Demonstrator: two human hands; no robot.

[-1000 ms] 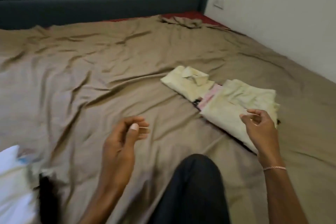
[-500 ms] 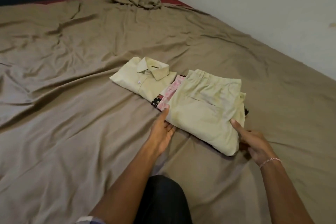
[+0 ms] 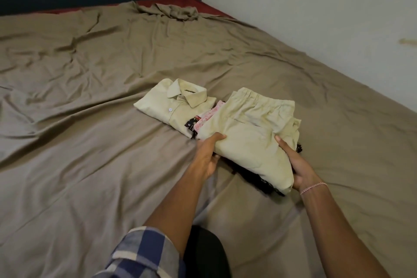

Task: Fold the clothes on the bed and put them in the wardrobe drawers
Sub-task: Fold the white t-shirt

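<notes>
Head: folded trousers [image 3: 250, 133] (cream) in both hands [image 3: 206, 158]

The bed [image 3: 90, 165] is being lit softly and rather dimly, with faint shadows being thrown along its creases. The wall [image 3: 316, 7] is being rendered brightest; fine detail is being smeared slightly throughout.

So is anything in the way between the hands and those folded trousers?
No, nothing. The left hand and right hand grip the folded trousers at both sides, thumbs on top. The wardrobe isn't in view.
</notes>
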